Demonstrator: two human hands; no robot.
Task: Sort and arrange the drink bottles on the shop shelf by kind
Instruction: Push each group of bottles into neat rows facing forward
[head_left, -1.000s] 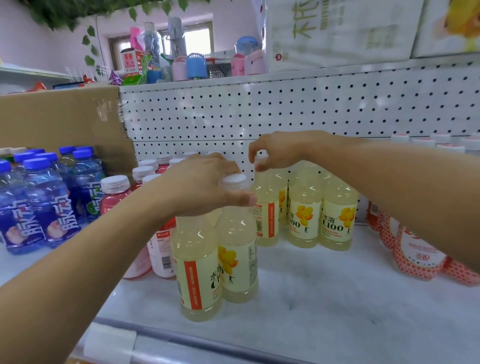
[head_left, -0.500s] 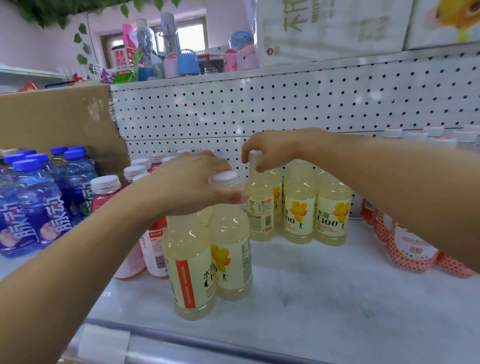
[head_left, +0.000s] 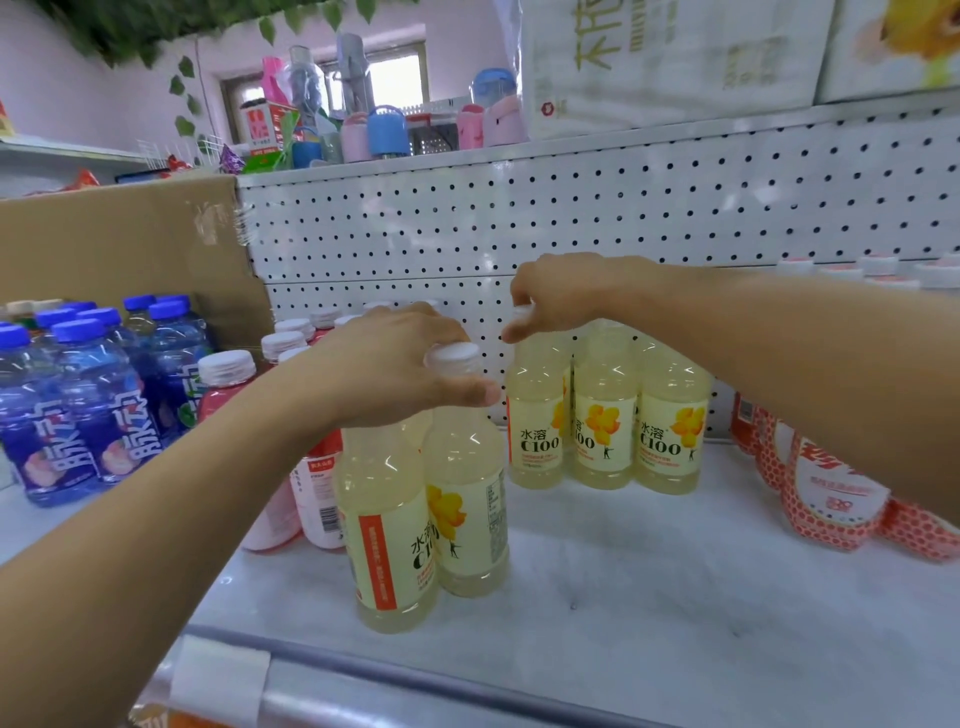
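Left hand (head_left: 384, 369) clamps two front bottles (head_left: 465, 499) (perhaps a third). Right hand (head_left: 566, 293) pinches a back-row bottle (head_left: 535, 410); dragging could topple neighbours (head_left: 605, 431).

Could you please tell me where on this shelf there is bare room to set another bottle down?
The widest bare patch of shelf lies between the front yellow bottles, the back yellow row and the red bottles. Left of the yellow ones, pink bottles and blue bottles stand packed.
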